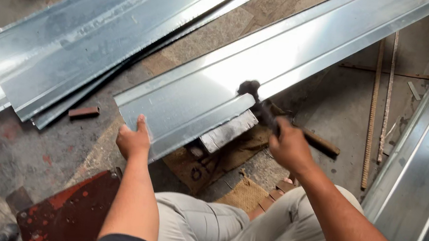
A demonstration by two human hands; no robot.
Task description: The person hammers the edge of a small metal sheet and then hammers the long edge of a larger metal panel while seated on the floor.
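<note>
We press the left hand (pixel 133 142) flat on the near edge of the sheet (pixel 266 66), thumb on top. The right hand (pixel 289 146) is clenched around a hammer (pixel 260 107), its head at the sheet's folded lip. The sheet lies across a block (pixel 228 130) on the floor (pixel 29 140). More sheets (pixel 99 28) lie left.

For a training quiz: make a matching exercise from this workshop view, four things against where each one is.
Things:
1. left hand
2. hammer
3. small brick-red block
4. rusty rods

Places:
A. on the floor right of the long metal sheet
B. in the right hand
C. on the floor beside the stacked sheets
D. on the long metal sheet's near end

Pairs: 1-D, 2-B, 3-C, 4-A
</note>
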